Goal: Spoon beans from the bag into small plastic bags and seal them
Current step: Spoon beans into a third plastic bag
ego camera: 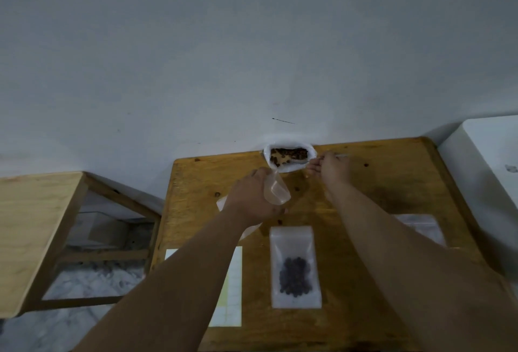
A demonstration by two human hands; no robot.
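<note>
Right fingers: the right hand [333,169] pinched the far end of a thin metal spoon [340,156], with the fingertips drawn close together. The exact finger placing was too small to tell.
Left fingers: the left hand [252,197] was curled round the upper part of a small clear plastic bag [277,191], which it held off the table. The bag looked empty.
Spoon bowl: it reached left into the open mouth of a large white bag [288,145].
Beans: small brown beans [288,153] lay inside the large white bag at the far edge of the orange-brown wooden table [378,180].
Handling, beans: probably light, hard and prone to roll, so a level spoon would suit them.
Handling, small bag: thin, limp and likely slippery. It was best gripped at the rim, with the mouth kept spread.
Handling, big bag: it had soft walls that could slump, so it should be entered gently.
Nearer: a frosted zip pouch [295,242] holding dark beans [296,277] lay flat at the centre.
Right: clear empty pouches [420,227] lay just beside the right forearm.
Left: a pale paper sheet [232,281] lay partly under the left forearm.
</note>
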